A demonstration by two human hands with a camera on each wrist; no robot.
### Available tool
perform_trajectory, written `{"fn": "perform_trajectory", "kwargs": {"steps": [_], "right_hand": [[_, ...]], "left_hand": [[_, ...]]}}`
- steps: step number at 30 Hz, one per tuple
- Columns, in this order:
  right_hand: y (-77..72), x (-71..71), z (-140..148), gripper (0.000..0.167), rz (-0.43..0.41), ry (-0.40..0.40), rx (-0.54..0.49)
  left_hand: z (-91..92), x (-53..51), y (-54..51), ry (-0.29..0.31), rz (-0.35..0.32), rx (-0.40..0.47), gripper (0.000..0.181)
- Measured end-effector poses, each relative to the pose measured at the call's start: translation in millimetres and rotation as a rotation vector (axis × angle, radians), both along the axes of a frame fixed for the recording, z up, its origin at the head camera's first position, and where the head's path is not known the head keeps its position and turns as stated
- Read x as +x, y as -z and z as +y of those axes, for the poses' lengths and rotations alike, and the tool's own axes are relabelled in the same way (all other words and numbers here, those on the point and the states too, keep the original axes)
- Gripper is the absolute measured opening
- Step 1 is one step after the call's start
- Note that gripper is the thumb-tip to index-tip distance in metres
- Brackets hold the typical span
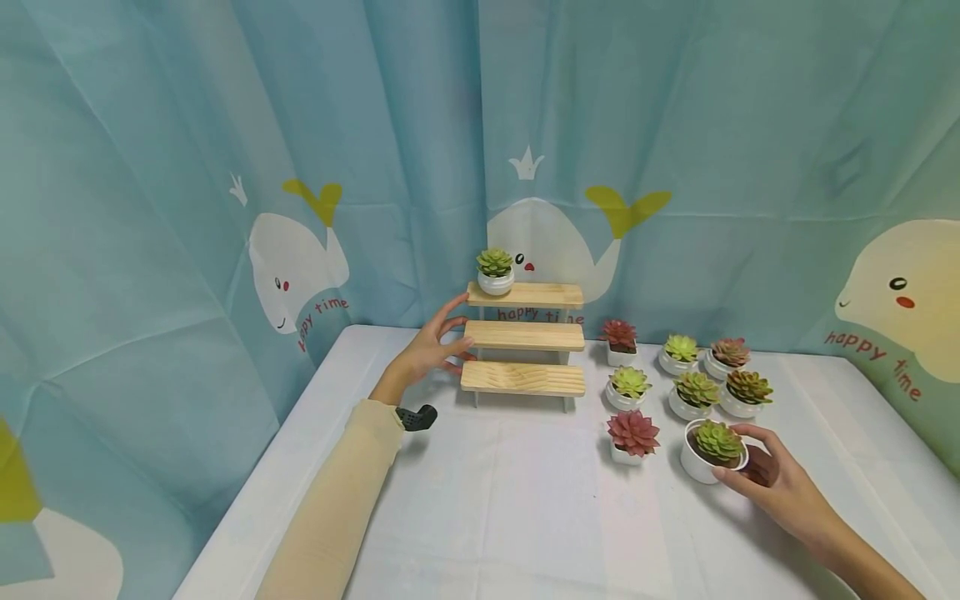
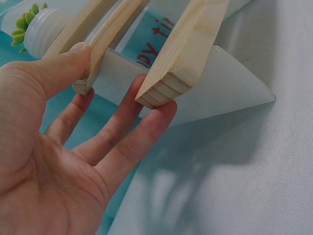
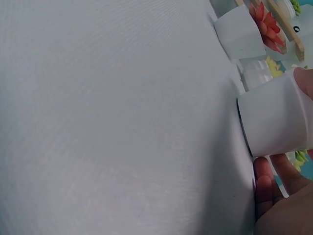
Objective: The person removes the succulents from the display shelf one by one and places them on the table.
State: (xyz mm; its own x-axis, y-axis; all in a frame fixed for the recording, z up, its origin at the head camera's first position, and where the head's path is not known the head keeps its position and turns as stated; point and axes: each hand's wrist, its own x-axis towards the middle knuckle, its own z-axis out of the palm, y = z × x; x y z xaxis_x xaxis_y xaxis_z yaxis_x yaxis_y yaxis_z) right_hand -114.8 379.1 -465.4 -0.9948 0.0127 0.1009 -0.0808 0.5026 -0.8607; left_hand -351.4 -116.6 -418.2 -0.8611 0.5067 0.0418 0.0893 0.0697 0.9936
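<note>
At the left end of a three-tier wooden stand (image 1: pixel 523 336), my left hand (image 1: pixel 426 350) holds on with its thumb against the middle board (image 2: pixel 100 49). Its other fingers spread along the board ends, two of them touching the bottom board (image 2: pixel 171 73). A green succulent in a round white pot (image 1: pixel 496 284) sits at the left of the top board. Over on the right, my right hand (image 1: pixel 780 483) grips a larger white pot (image 1: pixel 697 468) with a green succulent (image 1: pixel 717 442), thumb and index finger at its rim. The pot's base is at or just above the tabletop.
Several potted succulents stand between the stand and the right hand, including a front red one (image 1: pixel 633 433), a back red one (image 1: pixel 619 335) and a yellow-green one (image 1: pixel 628 385). A blue whale-print curtain (image 1: pixel 420 167) hangs behind the white table (image 1: pixel 525 517).
</note>
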Motion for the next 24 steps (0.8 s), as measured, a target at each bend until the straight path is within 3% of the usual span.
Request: {"fn": "perform_trajectory", "kwargs": {"steps": [9, 18, 24], "right_hand": [[-11.4, -1.0, 0.8, 0.066, -0.075, -0.032, 0.059], [-23.3, -6.6, 9.7, 0.072, -0.112, -0.148, 0.045], [-37.7, -12.1, 22.2, 0.073, -0.088, -0.218, 0.143]], "left_hand": [[-0.3, 0.4, -0.3, 0.004, -0.018, -0.003, 0.077], [-0.3, -1.6, -2.3, 0.005, -0.004, -0.008, 0.077], [-0.3, 0.7, -2.0, 0.009, -0.012, 0.008, 0.077]]}}
